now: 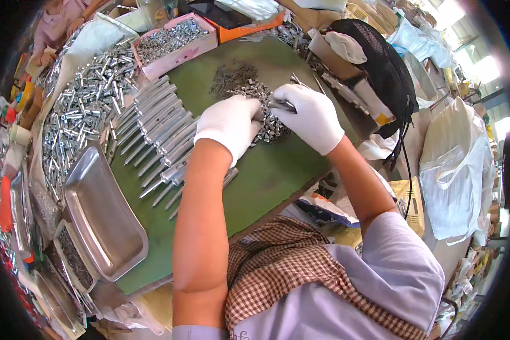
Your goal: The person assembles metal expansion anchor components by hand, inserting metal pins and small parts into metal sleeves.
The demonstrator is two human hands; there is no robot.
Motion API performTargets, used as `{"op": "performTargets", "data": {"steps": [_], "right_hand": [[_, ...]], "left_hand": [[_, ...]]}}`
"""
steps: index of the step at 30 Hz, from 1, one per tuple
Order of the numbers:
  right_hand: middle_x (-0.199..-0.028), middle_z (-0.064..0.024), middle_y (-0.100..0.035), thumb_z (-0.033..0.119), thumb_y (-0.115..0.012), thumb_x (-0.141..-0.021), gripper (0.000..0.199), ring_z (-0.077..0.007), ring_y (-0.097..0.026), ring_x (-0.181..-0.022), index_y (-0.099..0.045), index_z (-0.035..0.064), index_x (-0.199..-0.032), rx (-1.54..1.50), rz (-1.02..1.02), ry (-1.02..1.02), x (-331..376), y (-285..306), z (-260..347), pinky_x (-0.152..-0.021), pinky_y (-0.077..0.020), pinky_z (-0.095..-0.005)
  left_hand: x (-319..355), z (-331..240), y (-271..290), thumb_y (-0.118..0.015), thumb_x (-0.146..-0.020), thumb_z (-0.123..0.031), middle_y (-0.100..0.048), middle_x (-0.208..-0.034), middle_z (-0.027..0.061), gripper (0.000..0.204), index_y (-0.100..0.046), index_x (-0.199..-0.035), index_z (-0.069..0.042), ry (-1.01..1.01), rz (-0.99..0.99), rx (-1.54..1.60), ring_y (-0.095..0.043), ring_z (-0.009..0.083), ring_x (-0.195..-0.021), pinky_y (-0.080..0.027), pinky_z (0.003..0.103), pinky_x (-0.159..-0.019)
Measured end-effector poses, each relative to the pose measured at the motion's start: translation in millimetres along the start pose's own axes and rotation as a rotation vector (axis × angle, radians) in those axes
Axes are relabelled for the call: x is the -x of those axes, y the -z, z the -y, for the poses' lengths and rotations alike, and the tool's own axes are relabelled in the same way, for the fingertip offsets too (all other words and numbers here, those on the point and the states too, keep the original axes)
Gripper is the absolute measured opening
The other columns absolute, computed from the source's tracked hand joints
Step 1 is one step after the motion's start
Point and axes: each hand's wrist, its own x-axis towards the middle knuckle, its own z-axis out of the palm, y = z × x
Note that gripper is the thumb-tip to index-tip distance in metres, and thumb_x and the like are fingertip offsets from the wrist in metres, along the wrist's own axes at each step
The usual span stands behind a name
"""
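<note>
Both my hands wear white gloves and work over a green mat (266,175). My right hand (309,116) pinches a thin metal rod (282,105) whose end points left toward my left hand. My left hand (229,124) is closed, its fingertips at the rod's end, over a small heap of grey metal nuts (269,122). What the left fingers hold is hidden. A row of long metal anchor bolts (158,127) lies just left of my left hand.
A big pile of bolts (82,110) lies at the left, a pink box of small parts (173,39) behind it. An empty steel tray (102,218) sits front left. A black mesh bag (379,68) and white bags (453,170) stand at the right. Another person (56,22) sits far left.
</note>
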Motion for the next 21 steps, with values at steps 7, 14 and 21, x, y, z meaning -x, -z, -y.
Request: {"op": "performTargets", "data": {"steps": [7, 14, 21], "right_hand": [[-0.083, -0.0121, -0.063, 0.030, -0.066, -0.083, 0.020, -0.0329, -0.063, -0.079, -0.067, 0.0096, -0.086, 0.092, 0.078, 0.103, -9, -3, -15, -0.070, -0.0504, -0.0418], [-0.086, -0.0173, -0.066, 0.036, -0.054, -0.091, 0.029, -0.0380, -0.064, -0.084, -0.068, 0.0109, -0.093, 0.158, 0.095, 0.073, -78, -13, -29, -0.074, -0.0499, -0.0475], [-0.090, -0.0167, -0.068, 0.027, -0.052, -0.086, 0.023, -0.0373, -0.065, -0.089, -0.068, 0.0120, -0.094, 0.323, 0.151, 0.143, -141, -46, -33, -0.080, -0.0515, -0.0481]], "left_hand": [[-3, 30, 1, -0.057, -0.089, -0.024, -0.065, -0.094, 0.0156, 0.017, -0.066, -0.095, -0.011, -0.019, -0.481, 0.076, -0.062, 0.0354, -0.091, -0.049, 0.044, -0.081], [6, 47, 26, -0.054, -0.093, -0.012, -0.068, -0.099, 0.0119, 0.019, -0.066, -0.102, -0.001, 0.151, -1.184, 0.466, -0.065, 0.0248, -0.086, -0.050, 0.035, -0.082], [7, 47, 25, -0.052, -0.093, -0.011, -0.066, -0.102, 0.0100, 0.020, -0.066, -0.102, 0.000, 0.183, -1.185, 0.698, -0.062, 0.0197, -0.090, -0.048, 0.032, -0.086]]}}
